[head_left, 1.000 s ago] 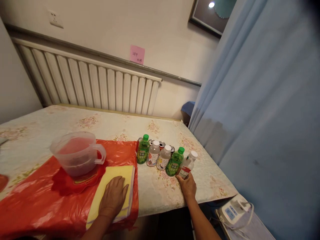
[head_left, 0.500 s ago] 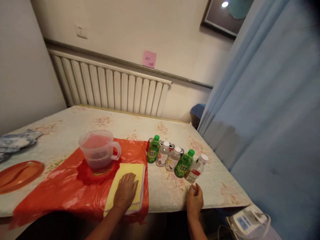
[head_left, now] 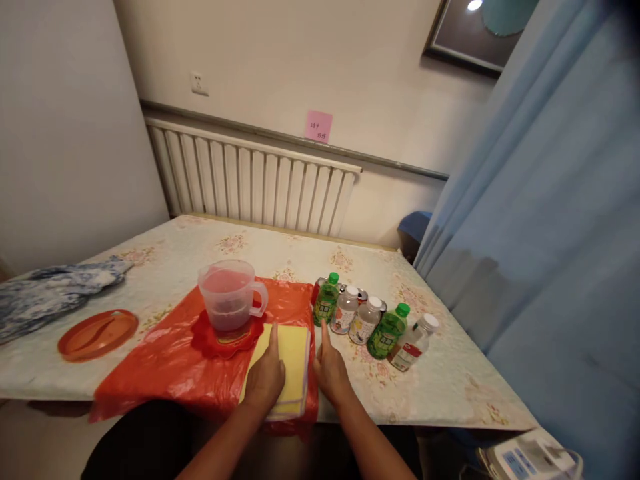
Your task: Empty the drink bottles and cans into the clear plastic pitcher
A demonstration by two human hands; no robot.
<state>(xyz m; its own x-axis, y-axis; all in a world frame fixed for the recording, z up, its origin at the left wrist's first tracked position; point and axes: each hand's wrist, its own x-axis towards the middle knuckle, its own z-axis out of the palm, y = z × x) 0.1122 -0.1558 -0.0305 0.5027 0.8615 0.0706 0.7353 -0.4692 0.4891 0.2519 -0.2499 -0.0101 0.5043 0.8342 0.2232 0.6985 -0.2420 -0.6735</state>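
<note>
My left hand (head_left: 267,377) is over a folded yellow cloth (head_left: 293,353), a finger stretched forward. Whether it touches the cloth I cannot tell. My right hand (head_left: 332,371) is just past the cloth's right side, also with a finger stretched forward, close to the nearest green bottle (head_left: 326,303). Neither hand holds anything; the lower fingers are partly hidden. The cloth lies on a red plastic sheet (head_left: 165,360). Left of it, a clear measuring jug (head_left: 231,297) with a handle stands on a red scalloped dish (head_left: 213,341).
Right of the sheet, white-capped bottles (head_left: 365,322), another green bottle (head_left: 387,333) and a bottle with a red label (head_left: 413,343) stand in a row, cans behind them. An orange lid (head_left: 97,335) and patterned fabric (head_left: 55,293) lie left. A blue curtain (head_left: 540,267) hangs right.
My right hand has moved left from beside the red-labelled bottle to the cloth's right side. My left hand has turned from lying flat on the cloth to pointing forward. The view has shifted left.
</note>
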